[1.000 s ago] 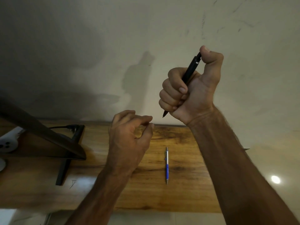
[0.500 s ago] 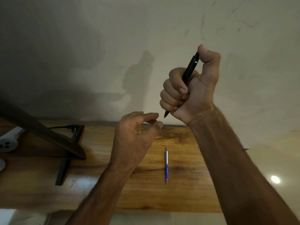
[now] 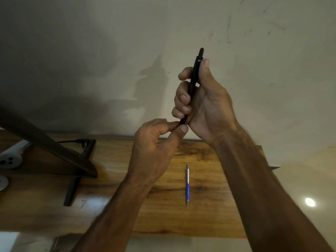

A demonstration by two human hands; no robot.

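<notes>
A black mechanical pencil stands nearly upright in front of the wall, held in my right hand with the fingers curled round its barrel and the thumb lying along it. My left hand has come up from below and pinches the pencil's lower tip between thumb and forefinger; the tip itself is hidden by those fingers. A second pencil, silver with a blue grip, lies flat on the wooden desk between my forearms, tip toward me.
A dark monitor on a black stand leans over the desk's left part, with a cable plugged in behind. A white power strip lies at the far left. A plain wall rises behind the desk.
My right hand has turned the black pencil more upright and its thumb has come off the top button. My left hand has risen and taken the pencil's lower tip between thumb and forefinger.
</notes>
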